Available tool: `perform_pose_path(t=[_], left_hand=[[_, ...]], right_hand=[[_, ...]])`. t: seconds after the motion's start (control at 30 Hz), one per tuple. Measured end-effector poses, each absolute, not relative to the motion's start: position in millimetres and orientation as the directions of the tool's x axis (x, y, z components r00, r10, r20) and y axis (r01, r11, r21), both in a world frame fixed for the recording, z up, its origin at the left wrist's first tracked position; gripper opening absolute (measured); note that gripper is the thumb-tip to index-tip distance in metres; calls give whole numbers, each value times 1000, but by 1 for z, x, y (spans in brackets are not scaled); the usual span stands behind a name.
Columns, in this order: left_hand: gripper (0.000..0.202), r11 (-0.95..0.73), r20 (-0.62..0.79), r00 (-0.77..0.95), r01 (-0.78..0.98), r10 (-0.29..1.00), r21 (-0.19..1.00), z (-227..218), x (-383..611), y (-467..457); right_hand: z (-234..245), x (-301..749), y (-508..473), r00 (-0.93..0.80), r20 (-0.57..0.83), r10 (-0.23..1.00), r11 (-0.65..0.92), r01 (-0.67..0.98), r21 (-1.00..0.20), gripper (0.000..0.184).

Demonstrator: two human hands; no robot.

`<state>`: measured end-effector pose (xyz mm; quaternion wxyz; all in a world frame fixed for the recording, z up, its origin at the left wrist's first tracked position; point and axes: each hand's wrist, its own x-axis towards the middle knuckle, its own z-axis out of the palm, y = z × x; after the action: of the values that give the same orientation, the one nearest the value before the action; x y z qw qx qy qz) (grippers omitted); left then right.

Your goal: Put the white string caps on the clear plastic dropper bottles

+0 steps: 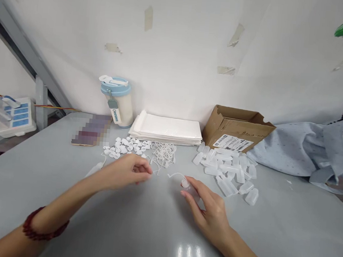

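Observation:
In my right hand (pixel 212 212) is a small translucent squeeze bottle (pixel 194 196), pinched between thumb and fingers near its neck. A thin curved white tube (pixel 177 174) rises from the bottle's mouth and points left. My left hand (pixel 128 172) hovers a short way to the left, fingers loosely curled and the thumb a little apart from them; I see nothing held in it. Just beyond it lie a pile of white caps (pixel 124 146) and a heap of thin white bent tubes (pixel 163 154). Partly behind my left forearm rests a bottle with a curved tube (pixel 95 169).
Translucent bottles (pixel 231 165) lie scattered at the right, before a cardboard box (pixel 237 128). White padded envelopes (pixel 168 129) are stacked by the wall. A blue-lidded tumbler (pixel 118 104) and a blurred phone (pixel 91 131) stand left. Light-blue fabric (pixel 296 147) and a tape roll (pixel 336 181) are far right.

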<state>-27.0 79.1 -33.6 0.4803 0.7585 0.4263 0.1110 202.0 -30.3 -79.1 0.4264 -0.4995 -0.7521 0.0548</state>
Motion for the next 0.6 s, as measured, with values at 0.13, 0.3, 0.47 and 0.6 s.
perform_pose_path(t=[0.13, 0.3, 0.47, 0.6], left_hand=[[13, -159, -359, 570, 666, 739, 729, -32, -54, 101], [24, -219, -386, 540, 749, 748, 625, -35, -53, 121], [27, -260, -350, 548, 749, 759, 610, -33, -52, 139], [25, -276, -343, 556, 748, 757, 603, -28, -56, 142]], right_hand=[[-79, 200, -30, -159, 586, 795, 512, 695, -505, 28], [-82, 199, -29, -185, 589, 787, 526, 700, -483, 26], [-82, 201, -27, -160, 590, 791, 504, 716, -482, 26], [-82, 201, -28, -165, 580, 798, 503, 712, -490, 27]])
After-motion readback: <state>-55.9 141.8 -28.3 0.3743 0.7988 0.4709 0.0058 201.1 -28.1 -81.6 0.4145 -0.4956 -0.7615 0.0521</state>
